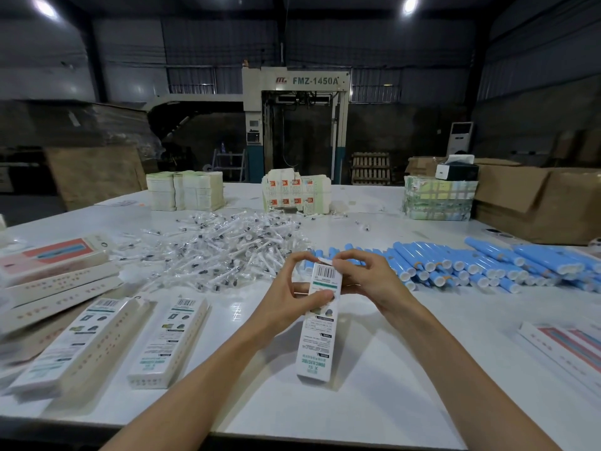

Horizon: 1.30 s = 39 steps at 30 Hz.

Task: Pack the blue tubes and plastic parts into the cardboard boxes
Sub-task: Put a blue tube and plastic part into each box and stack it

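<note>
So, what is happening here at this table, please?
A person is packing at a white table. Both hands hold one long white box. The left hand grips its side, and the right hand pinches the top flap by the barcode. Closed boxes lie to the left. Clear plastic parts and blue tubes lie in piles behind.

One held cardboard box (320, 320); two closed boxes (169, 340) left of it, dozens of blue tubes (487, 265) right (plastic parts (221, 249) beyond: uncountable).

Dim warehouse, corrugated walls (390, 43), ceiling lamps (410, 4), big machine (296, 125) behind white table (374, 402)
</note>
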Available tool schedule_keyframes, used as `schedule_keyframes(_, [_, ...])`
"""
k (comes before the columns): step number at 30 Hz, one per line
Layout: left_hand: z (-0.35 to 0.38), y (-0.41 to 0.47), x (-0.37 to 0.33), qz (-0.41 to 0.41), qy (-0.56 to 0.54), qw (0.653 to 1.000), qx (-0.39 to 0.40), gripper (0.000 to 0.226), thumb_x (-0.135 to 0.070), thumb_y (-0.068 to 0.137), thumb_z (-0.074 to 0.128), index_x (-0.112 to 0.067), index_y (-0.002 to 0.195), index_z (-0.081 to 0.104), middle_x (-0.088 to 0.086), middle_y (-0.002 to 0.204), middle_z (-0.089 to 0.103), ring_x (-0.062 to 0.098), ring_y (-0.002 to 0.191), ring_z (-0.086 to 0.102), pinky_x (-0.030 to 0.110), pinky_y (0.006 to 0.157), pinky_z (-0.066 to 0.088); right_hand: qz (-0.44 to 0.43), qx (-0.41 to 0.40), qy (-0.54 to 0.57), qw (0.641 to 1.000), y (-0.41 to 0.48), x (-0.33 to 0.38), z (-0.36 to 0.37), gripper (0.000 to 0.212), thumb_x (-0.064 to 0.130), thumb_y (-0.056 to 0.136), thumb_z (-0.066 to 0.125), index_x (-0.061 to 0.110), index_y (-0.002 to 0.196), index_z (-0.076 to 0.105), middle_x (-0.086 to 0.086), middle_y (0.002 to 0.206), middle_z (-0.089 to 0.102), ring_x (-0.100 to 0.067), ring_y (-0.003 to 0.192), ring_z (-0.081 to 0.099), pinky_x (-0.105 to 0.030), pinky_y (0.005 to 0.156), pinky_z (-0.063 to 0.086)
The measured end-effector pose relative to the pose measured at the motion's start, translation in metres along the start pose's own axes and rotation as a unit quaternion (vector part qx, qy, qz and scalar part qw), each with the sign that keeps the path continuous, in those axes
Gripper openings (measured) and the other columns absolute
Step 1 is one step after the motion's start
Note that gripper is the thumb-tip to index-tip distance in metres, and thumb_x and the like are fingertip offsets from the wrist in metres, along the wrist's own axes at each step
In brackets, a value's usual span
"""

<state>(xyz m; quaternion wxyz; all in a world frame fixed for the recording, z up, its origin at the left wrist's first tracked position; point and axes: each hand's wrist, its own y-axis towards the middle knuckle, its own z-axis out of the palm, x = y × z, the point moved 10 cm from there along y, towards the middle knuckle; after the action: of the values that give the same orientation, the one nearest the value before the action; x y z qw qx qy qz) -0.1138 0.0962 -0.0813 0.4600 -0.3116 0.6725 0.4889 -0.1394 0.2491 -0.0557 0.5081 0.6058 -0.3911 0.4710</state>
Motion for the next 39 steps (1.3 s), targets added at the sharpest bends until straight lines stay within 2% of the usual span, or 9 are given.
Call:
schedule_keyframes(5, [0.0,0.0,-0.003,0.007,0.011,1.0,0.002,0.059,-0.015,0.095,0.083,-0.043,0.132,0.045,0.015,0.104,0.082,0.025,0.083,0.079,0.033,0.07,0.062,0.029,-0.01,-0.024,0.999,0.002,-0.002,0.001,0.007,0.015,0.097,0.07,0.009,0.099,0.072,-0.016,0.089,0.079,-0.031,0.082,0.078,-0.038,0.073,0.064])
schedule_keyframes(10, [0.0,0.0,-0.006,0.025,0.018,0.999,0.021,0.068,-0.015,0.094,0.084,-0.048,0.139,0.047,0.014,0.106,0.082,0.02,0.086,0.079,0.03,0.074,0.061,0.068,0.033,-0.058,0.995,0.007,0.002,0.005,0.007,0.017,0.096,0.071,0.011,0.099,0.071,-0.02,0.094,0.079,-0.029,0.084,0.077,-0.038,0.077,0.063])
schedule_keyframes(16, [0.004,0.001,-0.001,0.009,0.011,0.999,0.037,0.064,-0.02,0.092,0.086,-0.047,0.14,0.052,0.015,0.107,0.082,0.025,0.088,0.08,0.031,0.076,0.062,0.079,0.096,-0.108,0.986,0.005,0.004,0.005,0.018,0.025,0.094,0.071,0.02,0.084,0.057,-0.015,0.098,0.079,-0.02,0.081,0.071,-0.029,0.067,0.051])
schedule_keyframes(22, [0.009,-0.001,0.0,-0.002,0.004,0.998,0.06,0.056,-0.01,0.093,0.084,-0.043,0.131,0.058,0.017,0.108,0.082,0.023,0.088,0.079,0.031,0.075,0.062,0.141,0.134,-0.031,0.981,0.003,-0.007,0.004,0.02,0.019,0.085,0.083,0.019,0.074,0.066,-0.016,0.097,0.075,-0.021,0.083,0.069,-0.031,0.071,0.055])
schedule_keyframes(26, [0.008,-0.001,0.0,-0.003,0.016,0.998,0.066,0.056,-0.01,0.094,0.083,-0.042,0.131,0.057,0.016,0.107,0.082,0.023,0.089,0.079,0.03,0.076,0.062,0.148,0.134,-0.058,0.978,0.007,-0.009,0.001,0.022,0.017,0.082,0.085,0.018,0.068,0.068,-0.025,0.106,0.075,-0.026,0.086,0.07,-0.031,0.072,0.058])
schedule_keyframes(28, [0.006,0.0,0.0,-0.002,0.015,0.998,0.066,0.055,-0.011,0.093,0.084,-0.041,0.132,0.057,0.015,0.107,0.082,0.023,0.089,0.08,0.03,0.075,0.061,0.138,0.135,-0.064,0.979,0.008,-0.006,0.003,0.021,0.017,0.084,0.083,0.017,0.07,0.069,-0.027,0.107,0.075,-0.026,0.086,0.07,-0.031,0.072,0.058])
schedule_keyframes(31, [0.001,0.001,0.003,-0.001,-0.002,0.999,0.054,0.057,-0.017,0.092,0.086,-0.04,0.135,0.056,0.017,0.106,0.082,0.026,0.088,0.08,0.031,0.074,0.061,0.102,0.155,-0.033,0.982,0.005,0.003,0.008,0.018,0.018,0.09,0.082,0.006,0.088,0.068,-0.029,0.11,0.073,-0.027,0.091,0.069,-0.03,0.078,0.057])
schedule_keyframes(36, [-0.008,0.009,0.009,0.003,-0.002,1.0,0.006,0.063,-0.024,0.089,0.089,-0.039,0.14,0.054,0.013,0.109,0.082,0.027,0.093,0.08,0.035,0.076,0.062,-0.013,0.049,-0.005,0.999,0.002,0.004,0.008,0.019,0.011,0.1,0.067,-0.006,0.104,0.071,-0.031,0.105,0.073,-0.031,0.087,0.07,-0.041,0.083,0.059])
schedule_keyframes(39, [-0.007,0.009,0.012,0.013,0.036,0.999,0.002,0.058,-0.025,0.088,0.089,-0.036,0.136,0.058,0.009,0.11,0.081,0.022,0.096,0.079,0.037,0.075,0.065,0.001,-0.011,0.004,1.0,0.005,-0.01,0.003,0.012,0.002,0.095,0.068,-0.01,0.094,0.07,-0.026,0.089,0.072,-0.033,0.081,0.066,-0.039,0.075,0.057])
